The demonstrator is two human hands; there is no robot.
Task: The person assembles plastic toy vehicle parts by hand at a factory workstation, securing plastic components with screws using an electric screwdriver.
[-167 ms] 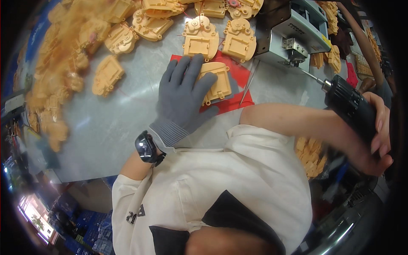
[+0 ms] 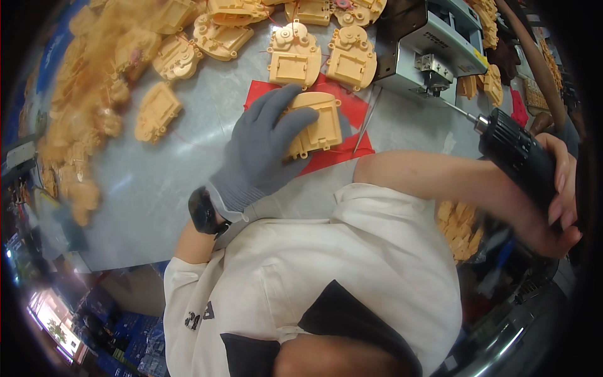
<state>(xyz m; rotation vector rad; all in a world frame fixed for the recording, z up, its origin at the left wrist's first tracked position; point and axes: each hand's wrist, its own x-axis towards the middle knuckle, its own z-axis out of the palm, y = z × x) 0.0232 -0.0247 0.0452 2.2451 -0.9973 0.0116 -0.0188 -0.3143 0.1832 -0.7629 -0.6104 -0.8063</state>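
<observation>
My left hand (image 2: 254, 144), in a grey glove, is closed around the left side of a yellow plastic housing (image 2: 325, 129) with a rectangular recess. The housing is over a red mat (image 2: 359, 113), its thumb side toward me. In my bare right hand (image 2: 563, 179) is a black electric screwdriver (image 2: 512, 144), held sideways with its bit pointing left. The bit's tip is close to the front outlet of a grey boxy machine (image 2: 440, 38); whether they touch I cannot tell. Metal tweezers (image 2: 366, 125) lie across the mat's right part.
Two similar housings with round gear bosses (image 2: 294, 60) stand just beyond the mat. A large heap of yellow housings (image 2: 88, 125) covers the table's left side, with one single housing (image 2: 157, 112) lying apart. More yellow parts (image 2: 458, 229) are below my right forearm.
My left hand has gone from lying with fingers spread over the housing to wrapping round its left side, and the wrist has shifted left. The screwdriver has barely moved.
</observation>
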